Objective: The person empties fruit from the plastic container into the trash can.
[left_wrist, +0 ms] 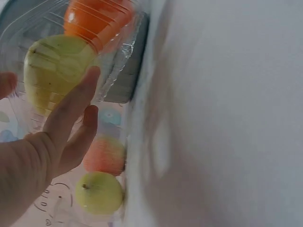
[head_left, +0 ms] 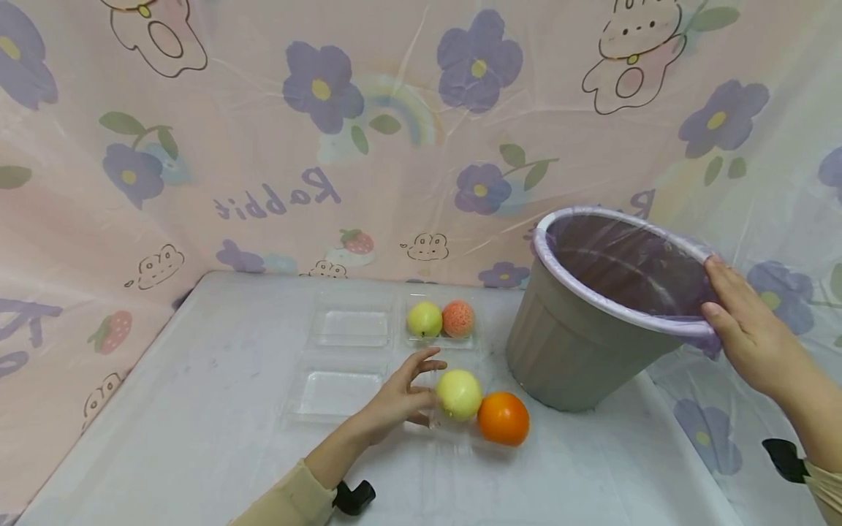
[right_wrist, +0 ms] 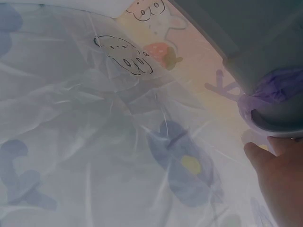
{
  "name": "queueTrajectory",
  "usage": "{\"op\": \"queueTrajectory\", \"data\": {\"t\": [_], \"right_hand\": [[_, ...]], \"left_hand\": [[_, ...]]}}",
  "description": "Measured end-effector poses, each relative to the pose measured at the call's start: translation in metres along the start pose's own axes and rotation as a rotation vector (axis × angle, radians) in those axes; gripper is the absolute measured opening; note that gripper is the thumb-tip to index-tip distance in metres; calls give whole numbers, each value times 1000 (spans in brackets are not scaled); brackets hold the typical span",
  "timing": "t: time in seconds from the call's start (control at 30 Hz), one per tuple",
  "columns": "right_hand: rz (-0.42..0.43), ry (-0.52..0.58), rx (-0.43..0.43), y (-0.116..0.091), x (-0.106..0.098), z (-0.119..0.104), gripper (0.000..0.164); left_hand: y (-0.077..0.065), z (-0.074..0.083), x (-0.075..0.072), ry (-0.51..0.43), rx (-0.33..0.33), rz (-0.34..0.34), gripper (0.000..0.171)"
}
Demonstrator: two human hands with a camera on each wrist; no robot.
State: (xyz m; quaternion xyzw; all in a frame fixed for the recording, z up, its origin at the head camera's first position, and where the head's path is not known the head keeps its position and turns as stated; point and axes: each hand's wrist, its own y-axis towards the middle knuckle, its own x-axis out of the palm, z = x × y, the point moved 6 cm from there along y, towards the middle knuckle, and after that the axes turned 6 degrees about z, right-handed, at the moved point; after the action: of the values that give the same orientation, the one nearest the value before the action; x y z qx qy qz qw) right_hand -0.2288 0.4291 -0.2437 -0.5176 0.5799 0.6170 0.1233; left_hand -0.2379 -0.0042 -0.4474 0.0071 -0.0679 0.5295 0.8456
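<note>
My left hand (head_left: 401,394) holds the end of a clear plastic tray (left_wrist: 120,66), its thumb and fingers on either side. A yellow-green fruit (head_left: 459,394) and an orange (head_left: 503,418) sit in that tray, beside the bin. At the right, my right hand (head_left: 750,329) grips the rim of a grey trash bin (head_left: 572,343), which leans to the right. A thin purple bag (head_left: 631,263) lines the bin and folds over its rim. The bin's bottom inside is hidden. In the right wrist view, the thumb (right_wrist: 258,153) lies near the bin's rim.
Behind the left hand, another clear tray (head_left: 411,343) holds a green fruit (head_left: 424,319) and a reddish round fruit (head_left: 458,318). Two clear trays with nothing in them (head_left: 349,329) lie to the left. A patterned curtain (head_left: 395,168) hangs around the white table (head_left: 197,409).
</note>
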Motion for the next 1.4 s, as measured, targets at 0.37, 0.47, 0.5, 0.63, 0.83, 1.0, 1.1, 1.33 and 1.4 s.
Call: {"op": "queueTrajectory", "data": {"t": [0.37, 0.47, 0.5, 0.63, 0.83, 1.0, 1.1, 1.33, 1.4], "right_hand": [[12, 11, -12, 0, 0, 0, 57], [13, 12, -15, -1, 0, 1, 57], [12, 12, -14, -1, 0, 1, 57], [6, 9, -8, -1, -1, 1, 58], [5, -2, -19, 0, -1, 0, 57], [-22, -15, 1, 2, -2, -1, 58], [-40, -48, 15, 2, -3, -1, 58], [-89, -115, 39, 0, -5, 0, 59], [-95, -120, 40, -1, -6, 1, 59]], "left_hand": [[-4, 42, -7, -39, 102, 38, 78], [-5, 60, -9, -24, 142, 55, 79], [-5, 67, -10, -17, 155, 62, 79], [-5, 94, -13, -16, 203, 82, 79], [-4, 135, -20, -45, 279, 105, 79], [-5, 163, -27, -56, 332, 134, 79], [-5, 177, -30, -60, 354, 149, 78], [2, 205, -28, -84, 393, 150, 76], [5, 212, -26, -91, 405, 144, 75]]}}
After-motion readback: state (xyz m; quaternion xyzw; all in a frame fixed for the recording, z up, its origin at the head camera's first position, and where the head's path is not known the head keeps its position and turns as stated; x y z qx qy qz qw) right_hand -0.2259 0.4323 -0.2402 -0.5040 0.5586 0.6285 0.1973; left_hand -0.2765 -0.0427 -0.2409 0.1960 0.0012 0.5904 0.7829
